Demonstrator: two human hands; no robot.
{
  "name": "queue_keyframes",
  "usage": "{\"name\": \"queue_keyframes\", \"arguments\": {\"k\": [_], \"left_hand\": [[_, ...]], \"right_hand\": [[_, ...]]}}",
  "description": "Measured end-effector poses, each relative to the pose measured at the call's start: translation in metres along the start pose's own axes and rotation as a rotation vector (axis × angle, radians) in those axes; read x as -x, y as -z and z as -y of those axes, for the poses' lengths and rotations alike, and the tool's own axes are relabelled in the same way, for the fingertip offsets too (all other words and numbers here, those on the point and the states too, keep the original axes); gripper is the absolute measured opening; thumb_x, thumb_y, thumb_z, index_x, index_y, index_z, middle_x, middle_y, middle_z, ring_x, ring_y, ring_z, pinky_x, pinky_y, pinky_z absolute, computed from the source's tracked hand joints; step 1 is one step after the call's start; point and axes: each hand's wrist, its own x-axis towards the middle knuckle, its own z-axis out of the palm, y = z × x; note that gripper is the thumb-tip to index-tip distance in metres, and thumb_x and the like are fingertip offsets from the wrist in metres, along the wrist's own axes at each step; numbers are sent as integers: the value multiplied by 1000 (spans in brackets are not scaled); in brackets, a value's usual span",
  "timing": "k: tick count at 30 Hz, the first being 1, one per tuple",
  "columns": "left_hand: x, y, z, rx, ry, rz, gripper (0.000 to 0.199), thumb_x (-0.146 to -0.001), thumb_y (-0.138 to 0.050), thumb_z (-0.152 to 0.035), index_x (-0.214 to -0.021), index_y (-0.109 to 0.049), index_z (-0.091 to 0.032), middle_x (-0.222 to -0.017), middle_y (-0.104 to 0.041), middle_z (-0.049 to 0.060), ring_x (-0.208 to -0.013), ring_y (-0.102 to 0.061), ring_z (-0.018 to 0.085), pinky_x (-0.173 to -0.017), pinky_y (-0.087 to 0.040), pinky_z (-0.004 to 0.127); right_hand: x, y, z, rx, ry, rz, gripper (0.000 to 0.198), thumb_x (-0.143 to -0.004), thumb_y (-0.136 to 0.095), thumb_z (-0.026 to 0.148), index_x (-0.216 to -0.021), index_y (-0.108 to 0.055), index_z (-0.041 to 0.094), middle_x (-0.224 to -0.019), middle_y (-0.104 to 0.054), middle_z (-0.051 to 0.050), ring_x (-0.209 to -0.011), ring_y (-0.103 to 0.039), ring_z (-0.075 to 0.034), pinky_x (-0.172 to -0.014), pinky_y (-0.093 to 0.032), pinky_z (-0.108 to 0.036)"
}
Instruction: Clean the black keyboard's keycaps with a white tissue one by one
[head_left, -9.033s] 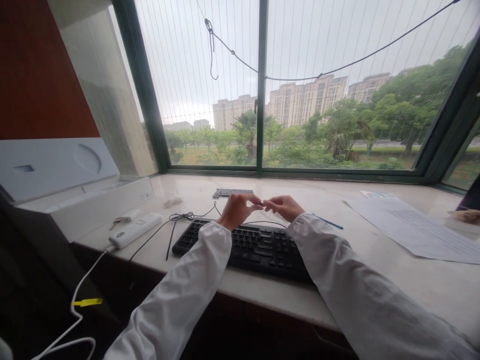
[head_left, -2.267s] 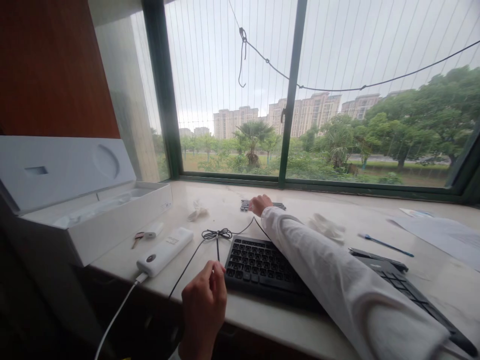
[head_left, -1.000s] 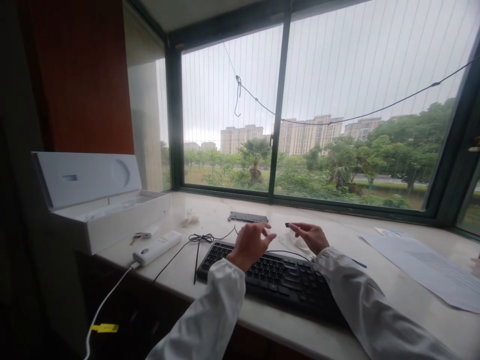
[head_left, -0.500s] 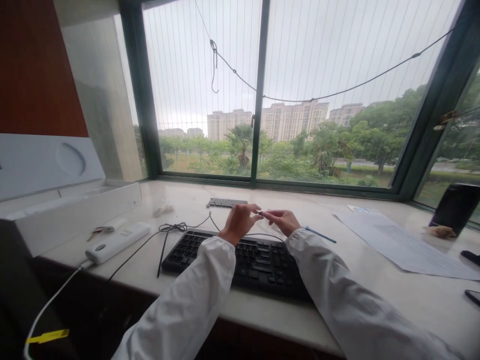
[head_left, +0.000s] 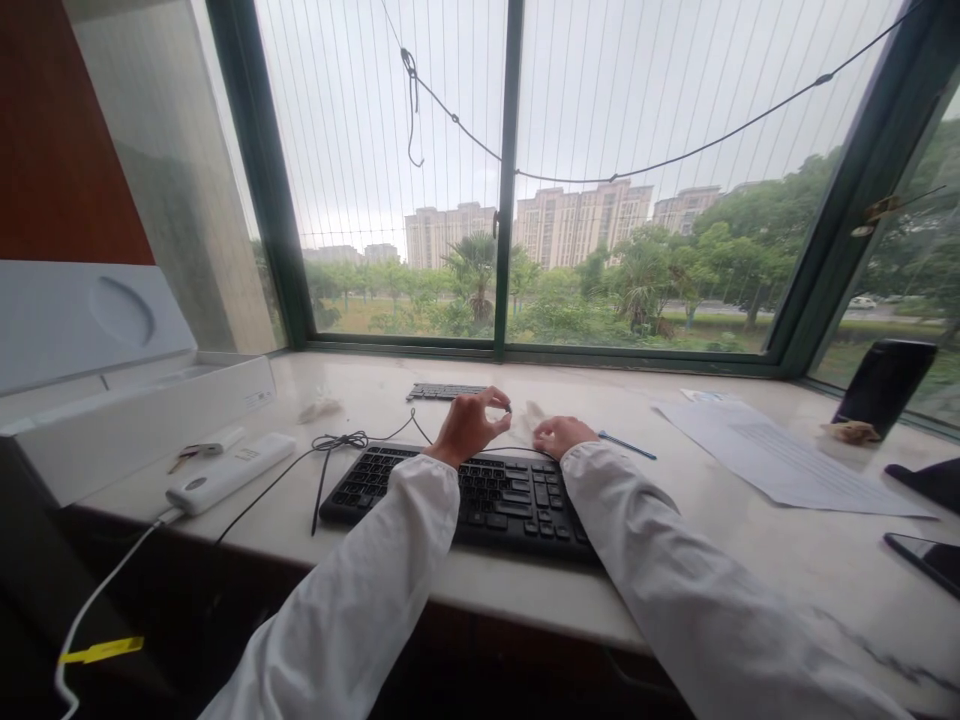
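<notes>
Between the thumb and forefinger of my left hand (head_left: 469,425) is a small dark piece (head_left: 508,408), too small to name for certain, perhaps a keycap. My right hand (head_left: 564,436) is low over the counter with its fingers curled onto a crumpled white tissue (head_left: 534,412). Under both wrists lies a black keyboard (head_left: 495,505), partly covered by my white sleeves. Behind my left hand a block of dark keys (head_left: 442,391) is laid out in rows.
A blue stick or pen (head_left: 628,446) and a printed sheet (head_left: 765,455) lie to the right, near phones (head_left: 889,390). On the left are a white power strip (head_left: 232,475), keys (head_left: 196,452), a bundled black cable (head_left: 341,440) and an open white box (head_left: 165,415). Windows stand behind.
Both hands met at the small dark piece before. My right hand has let go of it and dropped to the tissue, while my left keeps the piece. The view has shifted slightly.
</notes>
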Motion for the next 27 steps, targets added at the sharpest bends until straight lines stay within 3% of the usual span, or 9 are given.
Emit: {"name": "queue_keyframes", "arguments": {"k": [2, 6, 11, 13, 15, 19, 22, 27], "left_hand": [[0, -1, -1, 49, 9, -29, 16, -76, -69, -19, -92, -65, -19, -91, -74, 1, -84, -71, 15, -76, -55, 26], [0, -1, -2, 120, 26, -74, 12, -77, -69, -20, -88, -63, -18, -92, -74, 2, -87, -71, 16, -64, -54, 21], [1, -1, -1, 122, 32, -97, 12, -77, -68, -19, -85, -60, -18, -93, -74, 3, -87, -71, 18, -58, -52, 21], [1, -1, 0, 111, 27, -107, 12, -77, -69, -20, -86, -61, -18, -92, -74, 3, -88, -71, 18, -62, -54, 23], [2, -1, 1, 96, 20, -113, 11, -77, -69, -21, -86, -63, -18, -93, -74, 2, -86, -71, 18, -66, -55, 24], [3, -1, 0, 72, -15, -74, 13, -78, -71, -24, -90, -71, -21, -94, -75, 1, -83, -70, 16, -74, -54, 27], [3, -2, -2, 77, -38, -48, 15, -79, -71, -26, -93, -74, -22, -94, -75, 1, -82, -70, 17, -76, -54, 28], [4, -4, -3, 85, -39, -45, 16, -78, -72, -22, -94, -75, -23, -92, -76, 0, -79, -70, 17, -77, -54, 29]], "right_hand": [[-3, -5, -2, -40, -24, 73, 20, -74, -68, 29, -92, -75, 25, -92, -73, -4, -86, -65, -19, -76, -46, -28], [-8, -9, -5, -69, -60, 59, 38, -74, -67, 25, -111, -69, 19, -85, -73, -5, -84, -65, -18, -76, -46, -26], [-8, -4, -6, -109, -103, 25, 22, -78, -65, 34, -89, -76, 17, -88, -74, -10, -86, -65, -22, -75, -46, -28], [-8, 2, -3, -278, -134, -62, 30, -79, -64, 43, -90, -76, 18, -90, -74, -9, -86, -65, -22, -76, -47, -29], [-8, 9, 3, -582, -170, -114, 42, -76, -65, 52, -96, -75, 17, -95, -74, -9, -87, -65, -22, -77, -48, -31], [-6, 9, 21, -1181, -94, -51, 52, -67, -74, 57, -96, -73, 14, -98, -73, -11, -86, -66, -21, -78, -51, -31], [-3, 0, 31, -1339, -13, 39, 53, -60, -81, 52, -96, -73, 14, -92, -74, -11, -80, -67, -21, -74, -51, -31], [-1, -8, 34, -1394, 20, 153, 55, -56, -85, 46, -99, -72, 15, -87, -75, -9, -78, -67, -20, -73, -50, -32]]}}
